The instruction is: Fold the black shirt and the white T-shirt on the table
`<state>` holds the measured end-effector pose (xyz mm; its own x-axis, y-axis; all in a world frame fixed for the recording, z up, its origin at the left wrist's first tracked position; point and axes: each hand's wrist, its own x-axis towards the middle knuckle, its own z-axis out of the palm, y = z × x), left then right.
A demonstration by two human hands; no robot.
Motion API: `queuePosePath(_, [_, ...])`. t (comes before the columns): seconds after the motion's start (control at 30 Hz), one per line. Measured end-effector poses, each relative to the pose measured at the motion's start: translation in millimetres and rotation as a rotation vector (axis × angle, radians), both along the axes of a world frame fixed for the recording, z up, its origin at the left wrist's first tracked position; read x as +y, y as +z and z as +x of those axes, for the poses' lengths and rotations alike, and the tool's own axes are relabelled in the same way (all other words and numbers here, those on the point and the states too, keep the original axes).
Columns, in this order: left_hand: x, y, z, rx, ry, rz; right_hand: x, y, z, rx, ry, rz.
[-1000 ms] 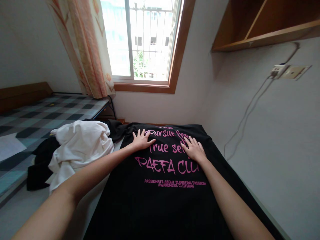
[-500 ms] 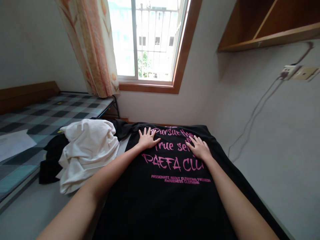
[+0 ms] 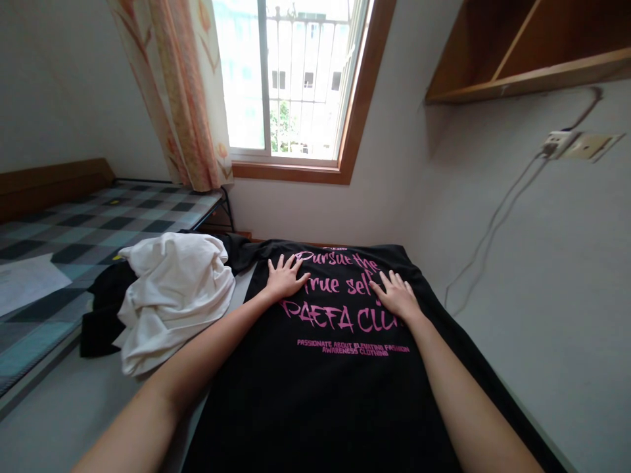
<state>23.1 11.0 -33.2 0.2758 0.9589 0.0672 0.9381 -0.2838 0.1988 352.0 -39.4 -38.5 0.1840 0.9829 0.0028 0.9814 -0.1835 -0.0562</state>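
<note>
A black T-shirt [image 3: 315, 401] with pink lettering lies spread out in front of me, its collar end toward the window. My left hand [image 3: 284, 279] rests flat on its upper left part, fingers spread, beside the top lines of print. On the right side of the print, my right hand [image 3: 398, 295] also lies flat with fingers apart, covering the ends of some words. Neither hand grips the cloth. To the left of the shirt is a crumpled white garment [image 3: 175, 295], partly on top of a black garment [image 3: 101, 318].
A bed with a checked mat [image 3: 148, 210] stands at the left, with a sheet of paper [image 3: 29, 282] on it. Behind are a curtain [image 3: 187, 98] and a barred window [image 3: 300, 85]. A wooden shelf [image 3: 532, 79] and a socket with cables [image 3: 559, 141] are on the right wall.
My hands have slid slightly apart over the shirt, the left one to the left and the right one a little to the right. The view has shifted slightly.
</note>
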Motion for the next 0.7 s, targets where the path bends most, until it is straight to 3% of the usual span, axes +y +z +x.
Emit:
queuePosePath(0.23, [-4.2, -1.4, -2.4, 0.007, -0.017, 0.043, 1.6, 5.7, -9.9, -0.041, -0.030, 0.140])
queuePosePath(0.4, [-3.6, -3.5, -2.8, 0.002, -0.026, 0.067, 22.9, 22.3, 6.2, -0.065, -0.095, 0.309])
queuePosePath(0.57, [-2.7, -4.7, -3.0, -0.006, -0.024, 0.065, 62.5, 34.5, 37.1, 0.109, -0.259, 0.195])
queuePosePath(0.7, [-1.8, -5.2, -3.4, -0.021, -0.026, 0.072, 89.7, 28.0, 54.4, 0.174, -0.237, 0.102])
